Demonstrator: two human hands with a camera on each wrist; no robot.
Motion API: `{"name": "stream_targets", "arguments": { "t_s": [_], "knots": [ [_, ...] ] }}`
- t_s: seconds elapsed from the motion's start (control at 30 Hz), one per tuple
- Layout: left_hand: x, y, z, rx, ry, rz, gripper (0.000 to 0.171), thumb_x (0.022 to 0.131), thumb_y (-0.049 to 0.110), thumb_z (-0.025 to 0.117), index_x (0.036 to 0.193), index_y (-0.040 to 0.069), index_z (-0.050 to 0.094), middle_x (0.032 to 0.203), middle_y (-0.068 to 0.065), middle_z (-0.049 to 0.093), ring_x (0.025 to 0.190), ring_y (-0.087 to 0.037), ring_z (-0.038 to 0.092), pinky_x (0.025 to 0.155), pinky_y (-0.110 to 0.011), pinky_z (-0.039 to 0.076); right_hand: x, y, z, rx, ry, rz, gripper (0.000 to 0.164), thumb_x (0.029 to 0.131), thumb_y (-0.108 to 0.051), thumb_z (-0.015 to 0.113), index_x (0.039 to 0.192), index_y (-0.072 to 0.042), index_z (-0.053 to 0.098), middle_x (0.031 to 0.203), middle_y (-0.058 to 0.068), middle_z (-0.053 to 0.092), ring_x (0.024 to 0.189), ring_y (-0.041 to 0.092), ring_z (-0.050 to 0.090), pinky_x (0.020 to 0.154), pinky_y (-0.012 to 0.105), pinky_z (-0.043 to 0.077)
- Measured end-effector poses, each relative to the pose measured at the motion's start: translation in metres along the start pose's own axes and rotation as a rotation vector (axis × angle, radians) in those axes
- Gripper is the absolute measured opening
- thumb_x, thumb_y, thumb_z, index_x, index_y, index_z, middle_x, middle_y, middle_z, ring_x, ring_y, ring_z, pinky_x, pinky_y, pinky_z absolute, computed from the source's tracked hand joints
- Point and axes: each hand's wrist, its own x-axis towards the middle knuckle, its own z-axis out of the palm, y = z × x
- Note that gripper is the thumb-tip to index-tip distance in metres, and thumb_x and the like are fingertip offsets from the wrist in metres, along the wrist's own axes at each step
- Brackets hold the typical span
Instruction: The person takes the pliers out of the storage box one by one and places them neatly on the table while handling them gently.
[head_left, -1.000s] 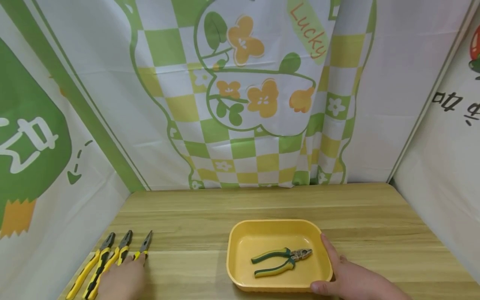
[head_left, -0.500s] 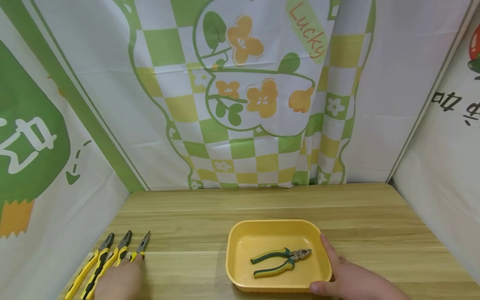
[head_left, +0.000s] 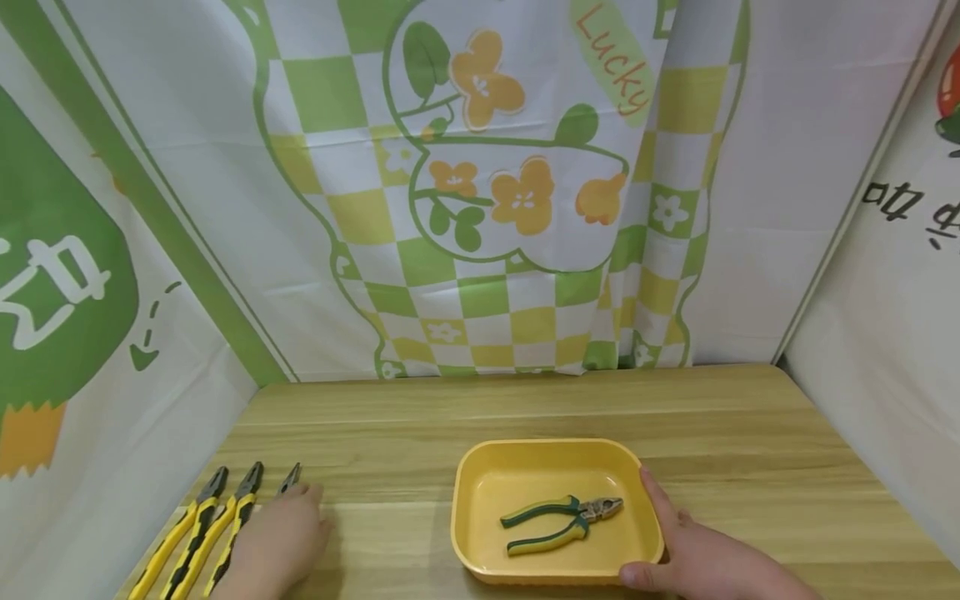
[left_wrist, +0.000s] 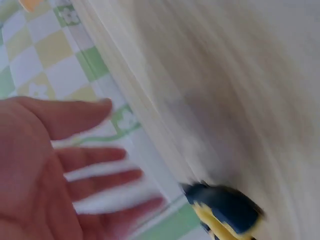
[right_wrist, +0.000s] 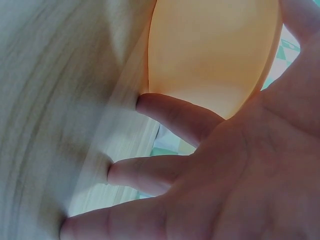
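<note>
My left hand (head_left: 281,529) is over the rightmost of three yellow-and-black pliers. Only the dark nose of these long-nose pliers (head_left: 291,477) shows past my fingers. In the left wrist view the fingers are extended and apart, holding nothing, with a blurred black-and-yellow handle (left_wrist: 227,212) below them. My right hand (head_left: 697,550) rests against the right side of a yellow tray (head_left: 480,454), thumb by the near corner and a finger along the rim. Seen from the right wrist, several straight fingers reach down to the table. Green-and-yellow pliers (head_left: 551,521) lie in the tray, handles spread.
Two more pliers, one at the far left (head_left: 180,533) and one beside it (head_left: 225,525), lie side by side on the wooden table (head_left: 525,408). A checked, flowered cloth (head_left: 487,292) hangs behind the table, and printed cloth flanks both sides.
My left hand has shifted right, from the middle pliers' side onto the rightmost pliers, now covering most of them. The right hand and tray stay practically still.
</note>
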Motion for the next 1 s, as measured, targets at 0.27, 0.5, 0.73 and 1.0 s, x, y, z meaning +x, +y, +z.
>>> {"name": "stream_targets", "arguments": {
  "t_s": [0.27, 0.5, 0.73, 1.0],
  "knots": [
    [0.015, 0.067, -0.014, -0.119, 0.182, 0.215, 0.027, 0.087, 0.026, 0.077, 0.109, 0.01, 0.073, 0.087, 0.004, 0.062, 0.071, -0.013, 0.059, 0.06, -0.035, 0.051, 0.0, -0.002, -0.001, 0.008, -0.002, 0.033, 0.12, 0.088, -0.053, 0.072, 0.157, -0.004, -0.014, 0.149, 0.041, 0.025, 0.135, 0.056, 0.028, 0.101, 0.067, 0.032],
    [0.026, 0.112, -0.027, -0.176, 0.15, 0.409, 0.03, 0.084, 0.035, 0.078, 0.106, 0.016, 0.075, 0.083, 0.009, 0.062, 0.071, -0.009, 0.057, 0.059, -0.031, 0.049, 0.002, 0.0, 0.001, 0.006, -0.008, 0.035, 0.12, 0.088, -0.051, 0.072, 0.156, -0.005, -0.015, 0.148, 0.043, 0.027, 0.133, 0.06, 0.026, 0.1, 0.069, 0.031],
    [0.033, 0.146, -0.034, -0.256, -0.144, 0.555, 0.064, 0.084, 0.047, 0.078, 0.134, 0.011, 0.063, 0.111, -0.004, 0.071, 0.095, -0.017, 0.067, 0.083, -0.039, 0.054, 0.002, 0.0, 0.0, -0.017, 0.0, 0.066, 0.121, 0.087, -0.054, 0.072, 0.157, -0.006, -0.014, 0.143, 0.044, 0.033, 0.132, 0.06, 0.03, 0.098, 0.069, 0.034],
    [0.043, 0.17, -0.031, -0.191, -0.238, 0.575, 0.063, 0.089, 0.048, 0.072, 0.139, 0.01, 0.059, 0.119, -0.002, 0.069, 0.104, -0.015, 0.065, 0.088, -0.037, 0.053, 0.0, -0.001, 0.001, -0.017, 0.017, 0.043, 0.122, 0.085, -0.055, 0.073, 0.158, -0.006, -0.012, 0.144, 0.041, 0.036, 0.133, 0.06, 0.027, 0.099, 0.07, 0.031]
  ]
}}
